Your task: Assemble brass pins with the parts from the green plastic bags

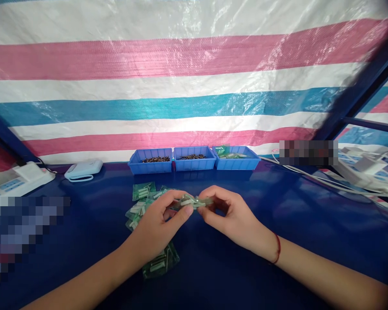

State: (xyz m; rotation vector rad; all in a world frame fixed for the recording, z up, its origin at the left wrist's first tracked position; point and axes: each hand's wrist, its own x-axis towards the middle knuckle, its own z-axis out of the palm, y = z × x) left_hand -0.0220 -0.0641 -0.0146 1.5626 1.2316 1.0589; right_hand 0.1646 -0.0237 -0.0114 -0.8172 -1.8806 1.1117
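Between my two hands, above the middle of the table, is a small clear green plastic bag [194, 201] with whitish pieces inside. My left hand [163, 215] pinches its left end between thumb and fingers. At the other end, my right hand [224, 211] grips the same bag, its fingertips partly hidden. Several similar bags [144, 192] lie in a loose pile behind and left of my left hand, holding white plugs and screws. Nearer to me, one more bag [161, 261] with a white plug and dark screws lies partly under my left forearm.
Three blue bins line the back: a left bin [150, 168] of brownish screws, a middle bin [194, 165] of dark screws, a right bin [237, 164] with green bags. A light-blue case [84, 170] and power strip [26, 178] stand left. White cables [307, 176] run along the right.
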